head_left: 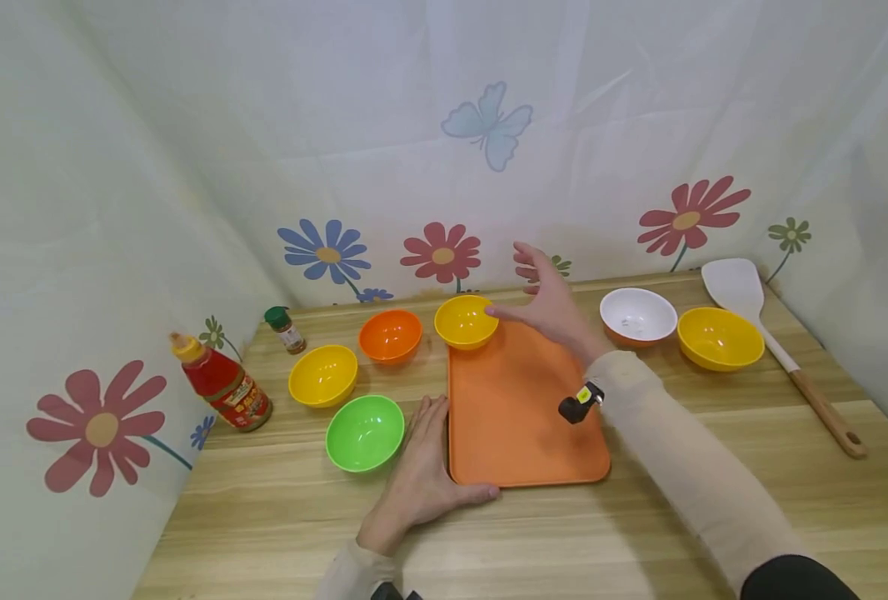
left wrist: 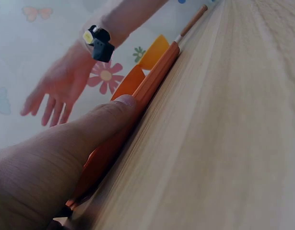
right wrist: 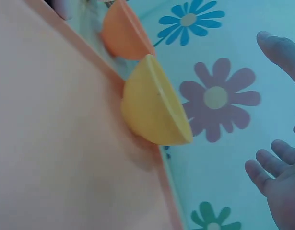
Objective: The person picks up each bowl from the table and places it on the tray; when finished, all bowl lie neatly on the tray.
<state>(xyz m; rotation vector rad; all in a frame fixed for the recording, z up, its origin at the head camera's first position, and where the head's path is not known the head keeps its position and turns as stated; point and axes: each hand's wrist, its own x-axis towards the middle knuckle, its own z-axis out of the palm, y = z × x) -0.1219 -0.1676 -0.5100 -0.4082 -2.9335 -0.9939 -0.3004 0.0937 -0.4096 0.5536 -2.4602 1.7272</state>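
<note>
An orange rectangular tray [head_left: 526, 417] lies on the wooden table. At its near left corner rests my left hand [head_left: 427, 471], fingers straight along the left side and thumb along the front edge. The left wrist view shows that thumb [left wrist: 106, 117] against the tray's rim. A yellow bowl [head_left: 465, 325] sits upright over the far left corner of the tray. Above and beside this bowl is my right hand [head_left: 549, 304], its fingers spread and holding nothing. In the right wrist view, a gap separates that hand [right wrist: 286, 187] from the yellow bowl [right wrist: 152, 108].
Left of the tray stand an orange bowl [head_left: 390, 337], another yellow bowl [head_left: 322, 377], a green bowl [head_left: 365, 435], a spice jar [head_left: 286, 331] and a red sauce bottle [head_left: 226, 387]. On the right are a white-lined bowl [head_left: 637, 315], a yellow bowl [head_left: 720, 340] and a spatula [head_left: 781, 350].
</note>
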